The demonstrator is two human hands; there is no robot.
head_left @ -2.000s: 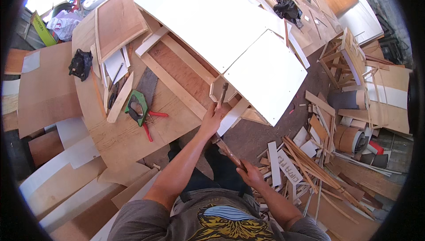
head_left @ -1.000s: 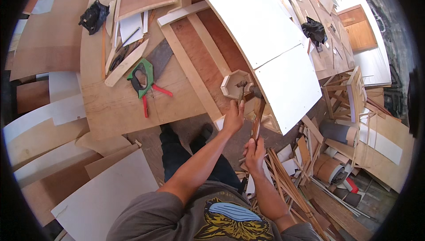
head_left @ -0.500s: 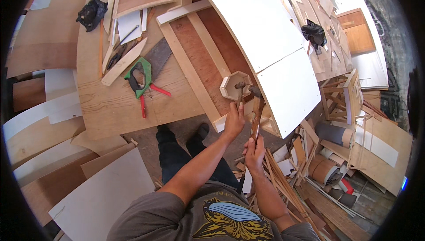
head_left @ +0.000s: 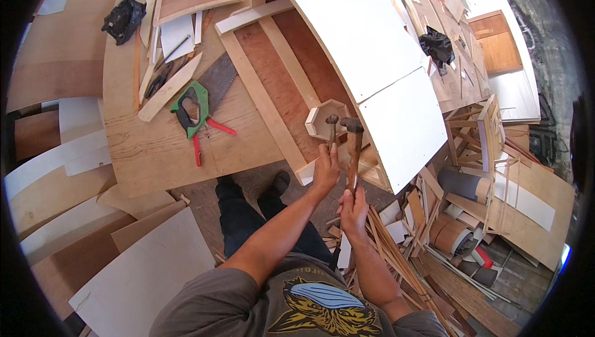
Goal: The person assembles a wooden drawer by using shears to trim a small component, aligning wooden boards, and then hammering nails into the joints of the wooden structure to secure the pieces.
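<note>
My left hand (head_left: pixel 325 168) is closed round a short rod-like tool (head_left: pixel 333 127) with a brown knobbed top; its lower end is hidden by the hand. Just beside it, my right hand (head_left: pixel 354 208) grips the wooden handle of a hammer (head_left: pixel 353 157), whose dark metal head stands close to the knobbed top. Behind both tools lies a small octagonal wooden frame (head_left: pixel 313 120), inside the open side of a wooden cabinet carcass (head_left: pixel 263 96). A white panel (head_left: pixel 403 126) covers the cabinet's right side.
On the plywood table (head_left: pixel 149 163) to the left lie a handsaw (head_left: pixel 198 98) with a green handle, red-handled pliers (head_left: pixel 197 149) and wood strips. Offcuts (head_left: pixel 378 238) and rolled sheets (head_left: pixel 449 235) crowd the floor at right. Large boards (head_left: pixel 149 269) lean at lower left.
The hammer has tilted slightly and its head has shifted a little to the left. My left hand keeps its hold, and the whole view has drifted slightly.
</note>
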